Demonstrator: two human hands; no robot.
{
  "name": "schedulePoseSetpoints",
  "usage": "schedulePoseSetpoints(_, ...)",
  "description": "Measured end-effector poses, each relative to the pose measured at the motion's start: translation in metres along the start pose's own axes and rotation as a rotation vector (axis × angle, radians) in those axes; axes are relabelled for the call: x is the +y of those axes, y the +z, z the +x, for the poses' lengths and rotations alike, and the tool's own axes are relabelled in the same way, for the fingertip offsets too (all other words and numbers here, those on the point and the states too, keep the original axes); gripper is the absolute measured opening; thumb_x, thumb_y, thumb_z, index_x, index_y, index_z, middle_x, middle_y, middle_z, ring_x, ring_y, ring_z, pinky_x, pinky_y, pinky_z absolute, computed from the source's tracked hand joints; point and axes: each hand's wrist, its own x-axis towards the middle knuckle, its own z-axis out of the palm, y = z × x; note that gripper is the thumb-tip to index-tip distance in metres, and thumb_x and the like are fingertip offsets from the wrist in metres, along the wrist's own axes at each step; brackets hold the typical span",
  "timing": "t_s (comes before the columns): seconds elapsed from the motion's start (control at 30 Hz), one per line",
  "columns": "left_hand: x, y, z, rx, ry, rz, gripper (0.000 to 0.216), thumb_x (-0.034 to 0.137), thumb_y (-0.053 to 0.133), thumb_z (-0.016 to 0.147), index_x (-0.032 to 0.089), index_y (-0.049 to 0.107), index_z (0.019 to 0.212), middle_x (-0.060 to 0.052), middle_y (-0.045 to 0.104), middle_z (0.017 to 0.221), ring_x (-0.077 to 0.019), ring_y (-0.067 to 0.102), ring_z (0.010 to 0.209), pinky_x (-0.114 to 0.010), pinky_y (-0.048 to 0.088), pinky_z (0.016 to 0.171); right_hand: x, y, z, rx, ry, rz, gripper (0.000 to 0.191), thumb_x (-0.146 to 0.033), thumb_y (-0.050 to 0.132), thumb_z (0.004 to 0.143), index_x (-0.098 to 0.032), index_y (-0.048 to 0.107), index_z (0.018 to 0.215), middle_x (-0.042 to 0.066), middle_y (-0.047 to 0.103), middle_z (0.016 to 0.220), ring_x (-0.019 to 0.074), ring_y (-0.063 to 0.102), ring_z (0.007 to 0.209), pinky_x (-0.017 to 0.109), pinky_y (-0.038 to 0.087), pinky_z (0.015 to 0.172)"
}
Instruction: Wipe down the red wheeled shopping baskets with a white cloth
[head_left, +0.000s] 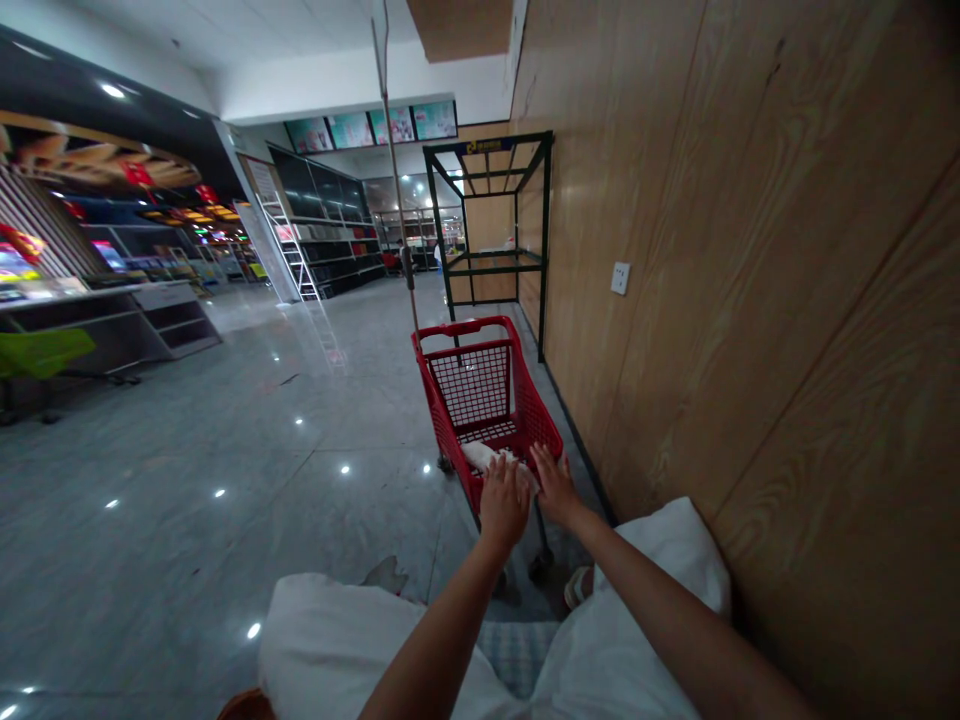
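A red plastic shopping cart (525, 415) stands right in front of my knees, its near rim under my hands. Across that rim lies a white cloth (478, 455), bunched up and partly covered by my fingers. My left hand (505, 502) presses down on the cloth with its fingers bent over it, holding it against the cart. Just to its right, my right hand (556, 483) rests at the near corner of the cart with its fingers apart. The cloth's end reaches between the two hands. What lies under my left palm is hidden.
A wood-panelled wall (675, 250) with a socket (620, 278) runs close along my right. Beyond the cart stands a dark metal frame rack (546, 250). A thin pole (401, 200) rises by the cart's far left corner. At far left are a counter (172, 315) and green chair (45, 352).
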Motion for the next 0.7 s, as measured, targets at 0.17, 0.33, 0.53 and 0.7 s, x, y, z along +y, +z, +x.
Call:
schedulePoseSetpoints(0.17, 0.008, 0.008, 0.020, -0.026, 0.006, 0.152, 0.030, 0.025, 0.051, 0.086, 0.020, 0.057, 0.115, -0.012, 0.059, 0.117, -0.0314, 0.046, 0.121, -0.058, 0.028, 0.108, 0.012, 0.008, -0.005, 0.032, -0.080, 0.012, 0.061, -0.002, 0.042, 0.070, -0.012, 0.045, 0.131, 0.017, 0.048, 0.136, 0.0259, 0.022, 0.140, 0.055, 0.027, 0.110)
schedulePoseSetpoints(0.33, -0.019, -0.006, 0.025, -0.159, 0.275, 0.236, 0.035, 0.016, 0.047, 0.087, 0.024, 0.053, 0.120, -0.006, 0.063, 0.106, -0.0223, 0.056, 0.107, -0.051, 0.020, 0.114, 0.035, -0.004, -0.003, 0.030, -0.131, 0.065, 0.063, 0.000, 0.038, 0.067, -0.013, 0.049, 0.127, 0.015, 0.050, 0.134, 0.0246, 0.027, 0.138, 0.054, 0.034, 0.108)
schedulePoseSetpoints(0.53, -0.058, -0.029, 0.026, -0.302, 0.527, 0.150, 0.047, 0.010, 0.049, 0.083, 0.023, 0.049, 0.128, -0.008, 0.059, 0.122, -0.0204, 0.052, 0.117, -0.042, 0.023, 0.115, 0.076, -0.033, 0.003, -0.087, -0.129, 0.097, 0.069, 0.003, 0.036, 0.059, -0.015, 0.054, 0.124, 0.010, 0.053, 0.132, 0.0194, 0.033, 0.136, 0.046, 0.034, 0.109)
schedulePoseSetpoints(0.7, -0.055, -0.027, 0.038, -0.387, 0.602, 0.088, 0.048, 0.010, 0.048, 0.085, 0.026, 0.046, 0.131, -0.007, 0.057, 0.125, -0.0193, 0.051, 0.120, -0.044, 0.023, 0.115, 0.079, -0.040, 0.012, -0.134, -0.038, 0.020, 0.059, 0.003, 0.041, 0.064, -0.011, 0.056, 0.119, 0.016, 0.048, 0.137, 0.0216, 0.030, 0.137, 0.046, 0.034, 0.108)
